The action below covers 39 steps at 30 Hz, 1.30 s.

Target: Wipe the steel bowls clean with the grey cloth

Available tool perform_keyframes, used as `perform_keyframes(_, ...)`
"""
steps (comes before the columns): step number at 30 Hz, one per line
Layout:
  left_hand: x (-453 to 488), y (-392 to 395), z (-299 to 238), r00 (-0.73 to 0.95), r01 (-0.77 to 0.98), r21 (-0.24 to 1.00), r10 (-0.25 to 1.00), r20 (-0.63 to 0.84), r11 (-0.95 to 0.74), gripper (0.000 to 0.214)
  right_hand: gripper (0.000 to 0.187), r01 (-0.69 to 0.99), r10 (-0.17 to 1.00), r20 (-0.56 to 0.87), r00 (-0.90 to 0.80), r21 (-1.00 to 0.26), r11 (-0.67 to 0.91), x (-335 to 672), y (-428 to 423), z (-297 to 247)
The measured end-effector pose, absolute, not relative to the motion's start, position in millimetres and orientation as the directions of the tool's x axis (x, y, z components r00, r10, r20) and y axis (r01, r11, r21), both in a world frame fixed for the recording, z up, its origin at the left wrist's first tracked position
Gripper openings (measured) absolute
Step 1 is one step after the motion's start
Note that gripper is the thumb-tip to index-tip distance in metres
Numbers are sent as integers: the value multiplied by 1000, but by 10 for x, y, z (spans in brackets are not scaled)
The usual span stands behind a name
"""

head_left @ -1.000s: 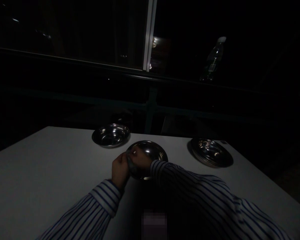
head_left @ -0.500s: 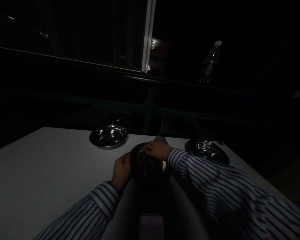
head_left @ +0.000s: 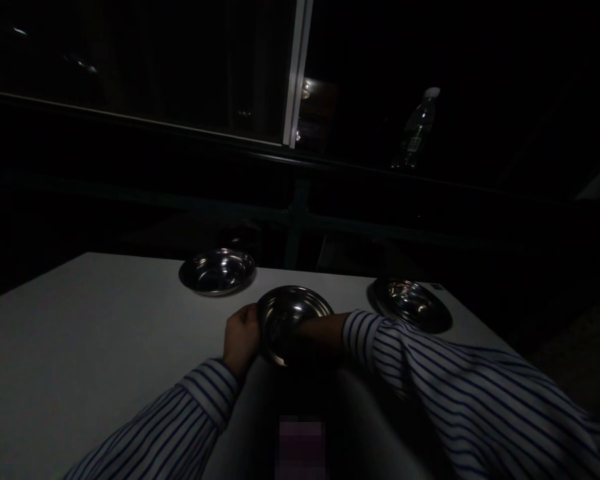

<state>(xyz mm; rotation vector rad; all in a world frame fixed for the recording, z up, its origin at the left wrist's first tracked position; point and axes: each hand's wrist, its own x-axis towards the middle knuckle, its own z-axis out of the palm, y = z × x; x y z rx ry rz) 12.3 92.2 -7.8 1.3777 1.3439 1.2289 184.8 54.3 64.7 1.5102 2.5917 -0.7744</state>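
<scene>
The scene is very dark. A steel bowl (head_left: pixel 295 308) stands in front of me on a white table (head_left: pixel 80 333). My left hand (head_left: pixel 241 339) curls round the bowl's left rim and holds it. My right hand (head_left: pixel 314 332) lies low inside the bowl at its near right side, in deep shadow. Its fingers do not show, so whether it holds anything cannot be made out. Both sleeves are white with blue stripes.
A second steel bowl (head_left: pixel 217 271) sits at the back left of the table. What looks like a stack of steel plates (head_left: pixel 410 303) lies at the right. Behind the table runs a dark railing and a window frame (head_left: pixel 295 73), with a plastic bottle (head_left: pixel 414 130) on the ledge.
My right hand has come down from the bowl's far rim into the bowl's near right side. The left hand has stayed on the left rim.
</scene>
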Motion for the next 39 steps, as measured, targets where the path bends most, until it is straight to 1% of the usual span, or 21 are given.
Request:
perform_keyframes(2,105,939,-100,-58,176,982,995,85,-73,33,30,803,788,-290,-543,-455,386,1819,498,699)
perform_keyframes(4,81,955,-116,-60,162,985,996,73,-62,34,37,737,828,-230,-512,-613,285,1838,448,726)
perform_keyframes(6,62,965,-120,-50,138,989,997,58,-51,35,38,543,902,-116,-416,-827,144,1898,374,730)
perform_keyframes(7,56,966,-117,-41,124,991,998,51,-45,35,37,404,935,-61,-349,-910,92,1933,329,725)
perform_keyframes(8,51,964,-111,-31,109,993,999,42,-39,35,36,271,960,-15,-281,-960,64,1967,281,718)
perform_keyframes(9,47,960,-102,-23,97,995,999,33,-30,37,37,173,975,22,-221,-983,61,1996,233,708)
perform_keyframes(11,37,940,-76,-8,78,997,1000,9,-9,41,38,40,991,66,-118,-997,71,2036,145,686)
perform_keyframes(13,18,905,-41,24,49,998,999,-35,34,46,37,-12,996,81,-36,-997,81,2059,73,666)
perform_keyframes(16,-26,824,14,76,32,997,994,-79,77,51,28,-11,995,85,53,-996,86,2095,-18,641)
perform_keyframes(19,-64,709,50,24,103,994,999,-36,33,50,25,6,993,105,53,-994,105,2144,-110,610)
perform_keyframes(21,-71,617,55,9,144,989,999,-36,34,50,29,-70,995,103,-11,-992,102,2167,-171,583)
perform_keyframes(23,-60,527,45,46,129,987,994,-100,93,52,29,-150,993,102,-59,-984,92,2173,-221,551)
perform_keyframes(24,-49,487,36,50,96,989,992,-116,110,52,30,-142,993,103,-50,-985,95,2169,-240,533)
perform_keyframes(25,-36,455,23,48,59,991,992,-121,118,49,31,-86,994,106,-25,-991,103,2162,-255,514)
perform_keyframes(28,6,407,-22,48,-19,993,992,-119,120,44,24,223,988,145,60,-966,128,2124,-287,465)
perform_keyframes(29,18,406,-36,47,-33,992,992,-121,123,43,23,313,984,172,54,-938,147,2104,-299,458)
perform_keyframes(30,27,410,-48,46,-45,991,991,-125,127,43,26,389,977,212,23,-902,187,2080,-312,458)
perform_keyframes(32,39,422,-61,46,-64,990,991,-125,128,43,36,497,948,307,-83,-812,307,2009,-336,480)
perform_keyframes(34,41,428,-58,49,-67,989,991,-126,130,43,34,568,909,353,-223,-710,415,1904,-345,509)
perform_keyframes(37,33,414,-35,55,-42,988,988,-145,148,42,28,694,871,305,-386,-525,492,1713,-307,468)
perform_keyframes(39,28,397,-26,43,-54,985,986,-161,163,42,29,781,865,281,-416,-376,498,1615,-261,347)
